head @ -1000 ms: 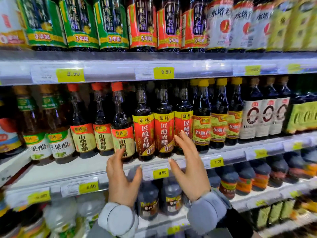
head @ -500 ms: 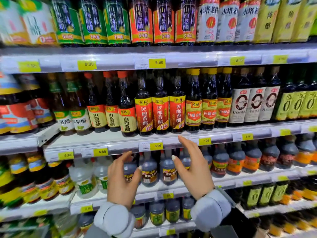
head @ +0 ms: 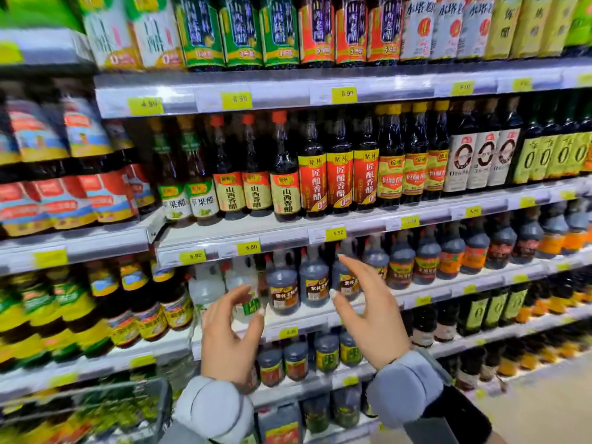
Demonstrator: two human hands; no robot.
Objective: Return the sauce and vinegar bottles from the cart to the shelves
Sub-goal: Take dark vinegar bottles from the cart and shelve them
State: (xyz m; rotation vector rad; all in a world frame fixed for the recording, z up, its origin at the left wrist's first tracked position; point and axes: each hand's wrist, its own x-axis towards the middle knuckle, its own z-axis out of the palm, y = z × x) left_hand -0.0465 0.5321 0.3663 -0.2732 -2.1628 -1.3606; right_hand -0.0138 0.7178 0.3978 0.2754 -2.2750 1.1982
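Note:
Both of my hands are raised in front of the shelves and hold nothing. My left hand (head: 229, 334) has loosely curved fingers, and my right hand (head: 368, 312) has straight fingers, palms facing each other. Behind them stands a row of squat dark vinegar jugs (head: 314, 280) on a lower shelf. One shelf up, three tall red-labelled vinegar bottles (head: 339, 168) stand in a row above the 9.90 price tag (head: 334, 233). The wire cart (head: 128, 408) shows at the bottom left, blurred.
Shelf rails (head: 288, 232) with yellow price tags run across the view. Tightly packed bottles fill every level, with clear white vinegar jugs (head: 208, 283) left of my hands and soy sauce bottles (head: 64, 203) at far left. A pale floor (head: 544, 402) shows at bottom right.
The view has pulled back and tilted down from the shelves. My hands have come away from the red-labelled bottles and now sit in front of the lower shelf, still holding nothing.

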